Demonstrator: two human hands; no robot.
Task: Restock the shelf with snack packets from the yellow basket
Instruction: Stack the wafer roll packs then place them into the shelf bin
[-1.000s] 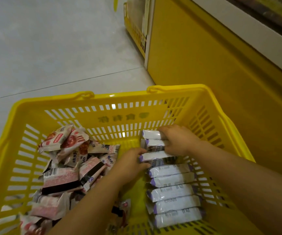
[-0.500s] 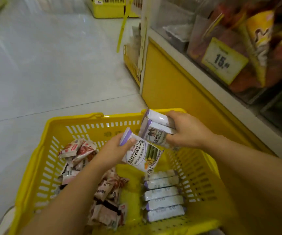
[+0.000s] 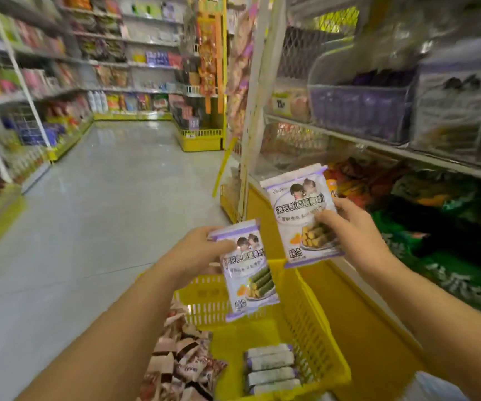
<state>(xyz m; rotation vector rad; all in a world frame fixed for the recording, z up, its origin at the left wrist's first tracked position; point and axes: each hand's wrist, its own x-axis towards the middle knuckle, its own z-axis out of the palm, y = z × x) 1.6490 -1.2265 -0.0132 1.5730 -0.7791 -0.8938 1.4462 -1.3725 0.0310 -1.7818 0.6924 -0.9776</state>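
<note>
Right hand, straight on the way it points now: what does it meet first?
Probably the white shelf upright, with the purple packet it grips leading. The right hand points up and leftward along its forearm, toward that post. Depth is unclear, so it could pass in front into the aisle.

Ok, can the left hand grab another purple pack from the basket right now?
Probably not: the left hand grips a packet. The row of packs in the basket lies uncovered, so the path itself looks free.
</note>
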